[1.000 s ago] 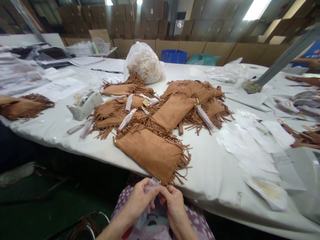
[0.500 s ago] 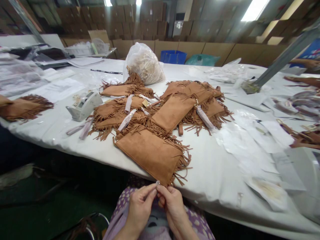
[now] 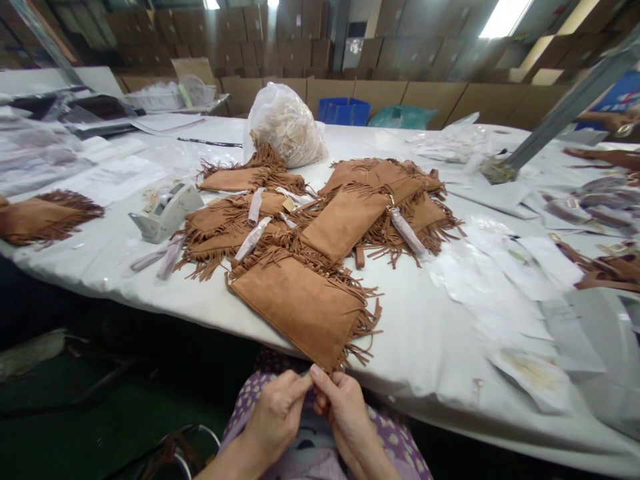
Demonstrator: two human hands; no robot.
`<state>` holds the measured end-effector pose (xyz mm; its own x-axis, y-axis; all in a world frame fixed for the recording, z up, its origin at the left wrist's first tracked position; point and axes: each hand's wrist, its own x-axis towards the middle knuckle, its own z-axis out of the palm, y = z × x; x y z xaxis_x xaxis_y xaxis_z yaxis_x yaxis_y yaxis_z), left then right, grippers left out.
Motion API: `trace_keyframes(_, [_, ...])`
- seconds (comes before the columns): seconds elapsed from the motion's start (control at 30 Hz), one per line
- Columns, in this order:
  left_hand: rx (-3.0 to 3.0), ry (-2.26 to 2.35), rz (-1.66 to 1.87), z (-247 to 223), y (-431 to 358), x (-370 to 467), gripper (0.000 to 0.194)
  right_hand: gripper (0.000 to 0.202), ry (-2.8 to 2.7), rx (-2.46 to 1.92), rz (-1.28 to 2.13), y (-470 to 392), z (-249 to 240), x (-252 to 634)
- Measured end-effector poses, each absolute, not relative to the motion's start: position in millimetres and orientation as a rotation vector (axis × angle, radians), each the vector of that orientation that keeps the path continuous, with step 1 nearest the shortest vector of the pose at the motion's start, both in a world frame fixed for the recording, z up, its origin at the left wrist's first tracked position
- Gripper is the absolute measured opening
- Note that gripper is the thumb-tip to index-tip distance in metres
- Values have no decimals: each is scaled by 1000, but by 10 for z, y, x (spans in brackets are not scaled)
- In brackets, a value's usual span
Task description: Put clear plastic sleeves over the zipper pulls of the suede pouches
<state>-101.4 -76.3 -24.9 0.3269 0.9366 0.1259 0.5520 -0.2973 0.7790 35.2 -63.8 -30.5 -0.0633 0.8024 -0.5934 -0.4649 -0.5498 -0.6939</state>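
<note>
A brown suede fringed bag (image 3: 297, 303) lies at the table's front edge, its lower right corner reaching over toward my lap. Just below that corner my left hand (image 3: 281, 407) and my right hand (image 3: 340, 403) meet, thumbs and fingers pinched together. Whatever sits between the fingertips is too small and covered to make out. Behind this bag, another fringed bag (image 3: 345, 220) rests on a pile of similar ones. A wrapped strap (image 3: 407, 233) hangs from a metal ring beside it.
A tape dispenser (image 3: 167, 212) stands left of the pile. Behind it sits a stuffed clear plastic bag (image 3: 285, 127). Papers (image 3: 480, 293) and a metal post (image 3: 560, 113) are to the right. Another person's arm (image 3: 607, 121) shows at far right.
My left hand has turned slightly, its knuckles now more on top and its forearm further left. My right hand stays almost in place. The bag has not visibly moved.
</note>
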Motion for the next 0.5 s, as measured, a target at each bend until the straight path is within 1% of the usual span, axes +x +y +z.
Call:
trace_keyframes(0.1, [1766, 1297, 802, -255, -812, -1044, 33, 47, -388, -1280, 1746, -628, -287, 339])
trace_keyframes(0.2, [1630, 1357, 824, -396, -962, -1226, 34, 48, -370, -1297, 1722, -611, -279, 331])
trace_keyframes(0.33, [1637, 1438, 673, -567, -1150, -1589, 32, 53, -378, -1394, 1639, -583, -355, 351])
trace_keyframes(0.4, [1577, 1549, 691, -538, -1141, -1679, 31, 55, -416, -1443, 1606, -588, -409, 379])
trace_keyframes(0.5, [1326, 1632, 823, -366, -982, -1641, 37, 54, -559, -1522, 1561, -637, -422, 408])
